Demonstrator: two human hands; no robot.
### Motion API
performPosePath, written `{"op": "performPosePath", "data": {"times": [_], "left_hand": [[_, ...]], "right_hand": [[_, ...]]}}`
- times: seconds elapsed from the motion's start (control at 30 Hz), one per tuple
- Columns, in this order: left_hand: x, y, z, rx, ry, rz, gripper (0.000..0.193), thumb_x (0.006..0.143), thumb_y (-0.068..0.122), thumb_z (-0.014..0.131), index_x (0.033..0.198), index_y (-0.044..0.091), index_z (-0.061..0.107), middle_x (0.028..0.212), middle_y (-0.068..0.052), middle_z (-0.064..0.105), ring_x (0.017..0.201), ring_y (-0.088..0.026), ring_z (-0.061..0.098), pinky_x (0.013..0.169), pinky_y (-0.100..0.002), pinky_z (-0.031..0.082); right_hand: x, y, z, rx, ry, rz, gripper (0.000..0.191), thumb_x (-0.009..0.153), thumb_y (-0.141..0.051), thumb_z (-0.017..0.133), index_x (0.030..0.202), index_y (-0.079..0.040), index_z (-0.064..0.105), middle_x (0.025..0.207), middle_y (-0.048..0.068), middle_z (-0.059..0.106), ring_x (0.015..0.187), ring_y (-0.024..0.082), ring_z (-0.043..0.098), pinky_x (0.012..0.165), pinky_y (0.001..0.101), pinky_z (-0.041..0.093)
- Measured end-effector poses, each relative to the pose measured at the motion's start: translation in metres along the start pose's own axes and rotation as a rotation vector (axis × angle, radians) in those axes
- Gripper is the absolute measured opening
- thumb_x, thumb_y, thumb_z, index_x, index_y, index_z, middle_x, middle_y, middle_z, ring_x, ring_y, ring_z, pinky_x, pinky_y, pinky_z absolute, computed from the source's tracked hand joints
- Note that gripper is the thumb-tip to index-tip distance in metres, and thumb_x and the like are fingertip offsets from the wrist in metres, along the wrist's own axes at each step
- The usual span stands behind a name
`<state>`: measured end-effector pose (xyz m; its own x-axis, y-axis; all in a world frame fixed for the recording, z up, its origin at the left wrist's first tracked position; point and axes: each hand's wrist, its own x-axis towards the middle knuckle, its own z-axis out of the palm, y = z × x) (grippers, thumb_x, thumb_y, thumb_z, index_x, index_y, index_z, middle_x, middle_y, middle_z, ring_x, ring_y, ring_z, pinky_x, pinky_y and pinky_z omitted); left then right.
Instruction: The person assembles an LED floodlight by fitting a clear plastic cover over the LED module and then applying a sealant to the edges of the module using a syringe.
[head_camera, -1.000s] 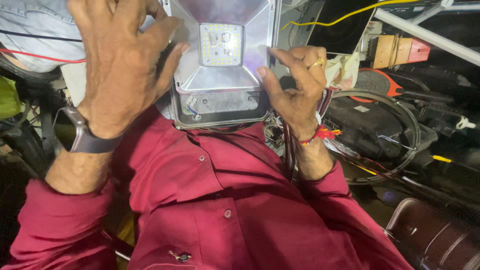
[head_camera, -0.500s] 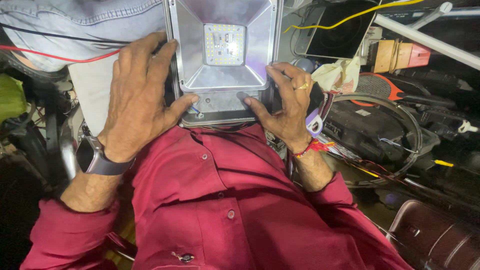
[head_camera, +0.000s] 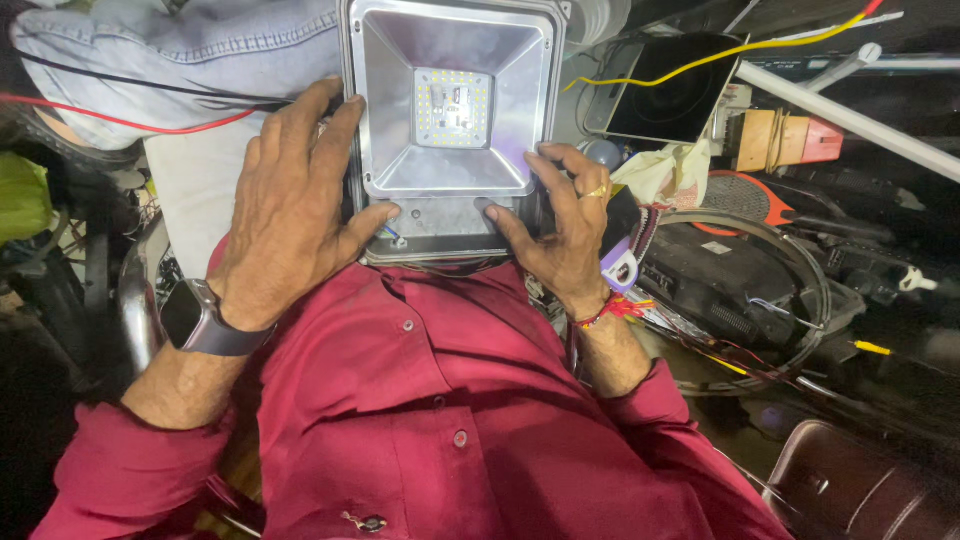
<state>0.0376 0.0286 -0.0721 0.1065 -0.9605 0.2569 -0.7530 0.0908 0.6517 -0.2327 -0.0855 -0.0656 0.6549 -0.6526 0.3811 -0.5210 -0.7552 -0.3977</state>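
Square metal floodlight housing (head_camera: 450, 130) sits on the lap, reflector side up, above the red shirt (head_camera: 430, 420); jeans-clad leg (head_camera: 180, 50) behind it. Reflector funnel seated in frame, LED panel (head_camera: 453, 108) visible at the centre, unlit. No front glass or cover seen; one small screw (head_camera: 399, 241) shows on the lower flange, other fasteners not discernible. Judgement: unit is partly assembled or partly opened, closing-up or further stripping remains.

Left hand (head_camera: 290, 215), watch on wrist, wraps the housing's left edge, thumb on the lower flange, clamped on it. Right hand (head_camera: 560, 225), ringed, thread band on wrist, grips the right lower corner, fingers curled over the rim, thumb on the flange.

Versus half a second back: housing hardly shifted, both hands hold the same spots; a second back the left hand was lifted, fingers spread above.

Clutter right: dark tablet-like panel (head_camera: 680, 95), yellow wire (head_camera: 740, 45), wire hoop (head_camera: 790, 300).
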Motion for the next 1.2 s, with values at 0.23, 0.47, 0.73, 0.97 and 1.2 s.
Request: {"op": "performPosePath", "data": {"times": [0.23,0.47,0.73,0.97,1.2], "left_hand": [[0.001,0.008,0.006,0.194,0.081,0.181,0.07,0.077,0.023,0.084,0.139,0.001,0.06,0.151,-0.024,0.046,0.136,-0.041,0.045,0.111,-0.055,0.038],[0.001,0.012,0.014,0.364,0.057,0.241,0.035,0.09,0.019,0.074,0.123,0.006,0.068,0.145,-0.014,0.057,0.14,-0.033,0.047,0.116,-0.053,0.036],[0.0,0.012,0.009,0.269,0.035,0.245,0.043,0.088,0.027,0.079,0.121,0.002,0.068,0.144,-0.019,0.055,0.138,-0.039,0.045,0.113,-0.055,0.035],[0.011,0.012,0.006,0.213,0.092,0.204,0.062,0.093,0.049,0.082,0.125,-0.001,0.07,0.153,-0.026,0.047,0.145,-0.045,0.034,0.117,-0.063,0.026],[0.008,0.009,0.005,0.196,0.041,0.209,0.062,0.09,0.048,0.083,0.127,0.0,0.072,0.155,-0.026,0.045,0.147,-0.045,0.031,0.118,-0.065,0.022]], "right_hand": [[0.002,-0.006,-0.003,-0.077,-0.026,0.017,0.057,0.086,-0.014,0.09,0.136,-0.007,0.061,0.138,0.013,0.057,0.124,0.032,0.054,0.107,0.0455,0.042],[0.004,-0.014,-0.006,-0.168,-0.076,0.044,0.053,0.089,-0.018,0.086,0.135,-0.01,0.063,0.14,0.012,0.056,0.124,0.032,0.051,0.104,0.0452,0.04],[0.007,-0.02,-0.01,-0.164,-0.076,0.028,0.066,0.082,-0.037,0.091,0.134,-0.009,0.062,0.138,0.012,0.055,0.125,0.033,0.05,0.106,0.0472,0.038],[0.014,-0.019,-0.012,-0.13,-0.005,-0.057,0.07,0.081,-0.053,0.088,0.13,-0.008,0.066,0.14,0.017,0.053,0.13,0.038,0.045,0.111,0.0535,0.032],[0.021,-0.012,-0.007,-0.147,-0.09,-0.131,0.05,0.087,-0.043,0.088,0.125,-0.015,0.071,0.14,0.012,0.058,0.137,0.036,0.044,0.112,0.0551,0.027]]}}
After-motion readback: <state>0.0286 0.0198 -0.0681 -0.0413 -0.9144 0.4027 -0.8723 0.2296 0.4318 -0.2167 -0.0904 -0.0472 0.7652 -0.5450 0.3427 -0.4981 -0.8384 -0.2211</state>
